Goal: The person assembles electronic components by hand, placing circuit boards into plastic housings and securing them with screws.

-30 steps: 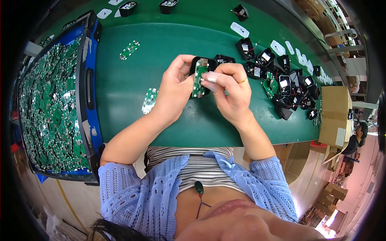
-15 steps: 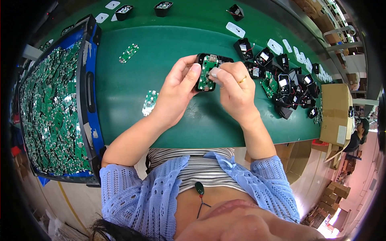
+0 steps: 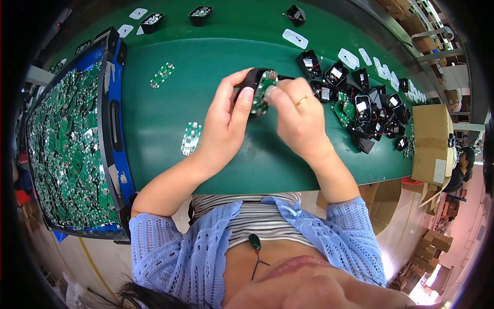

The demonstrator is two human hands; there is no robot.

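Observation:
Above the middle of the bench, my left hand (image 3: pixel 227 117) grips a small black plastic housing (image 3: pixel 251 80), thumb along its near side. A green circuit board (image 3: pixel 266 82) lies at the housing's open face, which is tilted toward the right. The fingers of my right hand (image 3: pixel 304 122) are closed at the board's right edge, thumb pressed against it; whether a wire is pinched there is hidden. Two loose green boards lie left of my hands: one board (image 3: pixel 191 138) near my left wrist, another board (image 3: pixel 162 75) farther back.
A blue and black crate (image 3: pixel 117 123) full of circuit boards stands at the left. To the right lies a pile of black housings (image 3: pixel 363 105) with red wires, beside a cardboard box (image 3: pixel 431 144). White plates (image 3: pixel 295 38) and several housings (image 3: pixel 200 16) sit along the back.
The housing has turned in my left hand, so its board now faces more to the right and shows narrower. My right fingers stay at the board's edge. The view has shifted slightly.

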